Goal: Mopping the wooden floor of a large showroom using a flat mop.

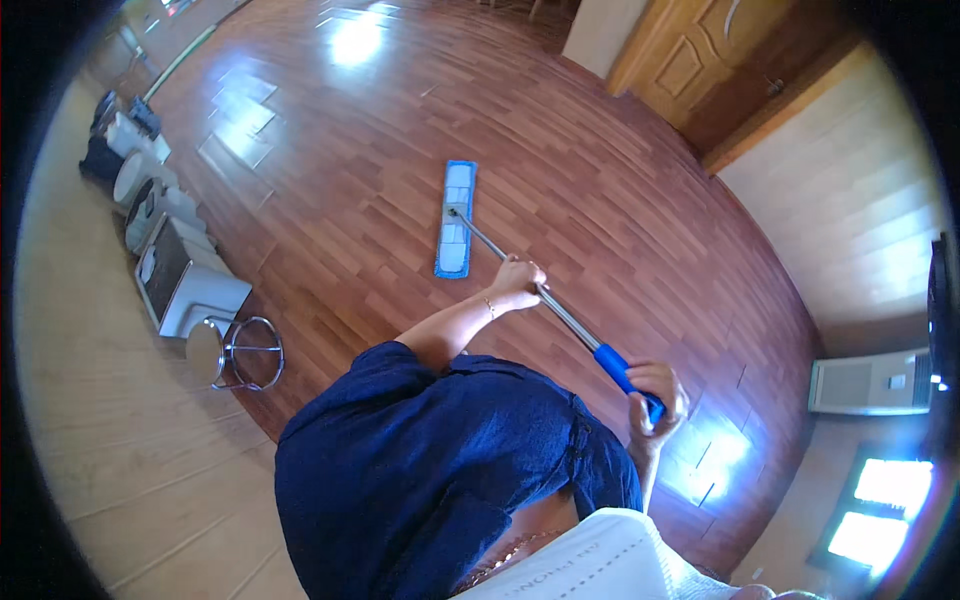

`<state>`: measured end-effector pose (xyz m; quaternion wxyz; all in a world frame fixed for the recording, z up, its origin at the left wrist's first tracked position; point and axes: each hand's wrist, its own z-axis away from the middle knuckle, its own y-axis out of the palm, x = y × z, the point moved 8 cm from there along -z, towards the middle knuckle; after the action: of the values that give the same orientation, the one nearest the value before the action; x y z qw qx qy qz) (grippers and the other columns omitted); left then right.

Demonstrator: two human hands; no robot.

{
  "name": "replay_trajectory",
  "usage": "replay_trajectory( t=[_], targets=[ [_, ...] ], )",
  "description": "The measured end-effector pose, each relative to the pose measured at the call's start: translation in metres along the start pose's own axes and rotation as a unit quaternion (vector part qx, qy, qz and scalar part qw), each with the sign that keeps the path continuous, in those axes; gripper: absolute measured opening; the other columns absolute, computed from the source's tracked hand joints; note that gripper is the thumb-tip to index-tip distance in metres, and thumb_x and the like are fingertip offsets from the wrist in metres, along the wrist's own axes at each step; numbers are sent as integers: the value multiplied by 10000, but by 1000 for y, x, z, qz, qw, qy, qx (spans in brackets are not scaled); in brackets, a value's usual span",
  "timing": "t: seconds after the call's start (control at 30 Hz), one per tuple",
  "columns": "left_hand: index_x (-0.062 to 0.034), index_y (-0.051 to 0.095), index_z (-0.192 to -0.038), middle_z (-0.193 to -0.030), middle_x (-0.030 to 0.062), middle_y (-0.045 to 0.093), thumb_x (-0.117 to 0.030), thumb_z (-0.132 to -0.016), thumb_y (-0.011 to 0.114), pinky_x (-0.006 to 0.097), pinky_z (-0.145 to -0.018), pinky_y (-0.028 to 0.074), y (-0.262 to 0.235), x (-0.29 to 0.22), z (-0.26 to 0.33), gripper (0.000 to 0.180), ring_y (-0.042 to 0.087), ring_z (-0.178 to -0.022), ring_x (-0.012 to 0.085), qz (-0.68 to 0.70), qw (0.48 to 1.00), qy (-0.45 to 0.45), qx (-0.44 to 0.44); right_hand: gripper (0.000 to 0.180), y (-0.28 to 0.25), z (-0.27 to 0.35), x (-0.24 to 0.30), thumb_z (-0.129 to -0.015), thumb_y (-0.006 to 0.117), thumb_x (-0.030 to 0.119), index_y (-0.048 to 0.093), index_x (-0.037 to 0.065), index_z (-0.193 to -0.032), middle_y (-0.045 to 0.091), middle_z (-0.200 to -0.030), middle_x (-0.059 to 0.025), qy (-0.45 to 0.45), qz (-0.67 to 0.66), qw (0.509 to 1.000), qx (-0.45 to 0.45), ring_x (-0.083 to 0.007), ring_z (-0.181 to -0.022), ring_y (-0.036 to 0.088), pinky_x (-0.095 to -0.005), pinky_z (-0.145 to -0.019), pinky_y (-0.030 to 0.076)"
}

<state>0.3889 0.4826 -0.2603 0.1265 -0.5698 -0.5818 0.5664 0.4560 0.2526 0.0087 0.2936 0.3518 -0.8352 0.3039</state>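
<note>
A flat mop with a blue pad (455, 220) lies on the reddish wooden floor (620, 200) ahead of me. Its metal pole (565, 318) slants back toward me and ends in a blue grip (613, 365). My left hand (518, 282) is closed around the pole partway down. My right hand (655, 395) is closed on the blue grip at the pole's top end. My dark blue garment fills the lower middle of the view.
Along the left wall stand a chrome stool (235, 352), a white boxy appliance (180, 280) and several containers (135, 170). A wooden door (720, 60) is at the upper right. A white wall unit (865, 382) sits low on the right wall.
</note>
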Motion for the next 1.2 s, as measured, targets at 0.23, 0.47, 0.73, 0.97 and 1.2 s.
replay_trajectory(
  t=[0.23, 0.47, 0.73, 0.97, 1.2],
  targets=[
    [-134, 523, -544, -602, 53, 585, -168, -693, 678, 510, -697, 403, -61, 89, 82, 217, 612, -676, 290, 6, 986, -123, -109, 85, 104, -17, -12, -717, 691, 62, 651, 45, -790, 682, -870, -132, 59, -186, 963, 186, -337, -934, 643, -429, -853, 483],
    [-137, 472, -535, -591, 49, 570, -292, -768, 680, 447, -691, 404, -95, 108, 173, 348, 605, -664, 293, -58, 964, -224, -131, 111, 150, -18, -9, -748, 703, 121, 658, 31, -796, 696, -901, -130, 71, -248, 917, 305, -338, -971, 642, -453, -901, 460],
    [-142, 544, -556, -628, 66, 601, -322, -794, 660, 454, -758, 393, -113, 110, 232, 321, 616, -749, 297, -110, 943, -300, -92, 74, 169, -11, -10, -781, 653, 57, 657, -10, -813, 685, -903, -143, 147, -321, 862, 362, -315, -1011, 627, -483, -995, 424],
    [-173, 609, -587, -662, 67, 635, -305, -738, 681, 438, -740, 398, -94, 68, 179, 213, 623, -757, 289, -82, 959, -256, -85, 124, 106, -36, -4, -745, 650, 57, 677, -32, -827, 689, -917, -161, 160, -294, 886, 320, -345, -1014, 631, -473, -953, 453],
    [-163, 554, -560, -626, 42, 588, -290, -766, 674, 415, -734, 380, -30, -33, 99, 270, 595, -707, 272, 6, 993, -113, -30, 270, -4, -44, 27, -676, 691, 276, 667, 16, -744, 704, -817, -152, 65, -229, 943, 234, -349, -831, 682, -425, -789, 518]
  ],
)
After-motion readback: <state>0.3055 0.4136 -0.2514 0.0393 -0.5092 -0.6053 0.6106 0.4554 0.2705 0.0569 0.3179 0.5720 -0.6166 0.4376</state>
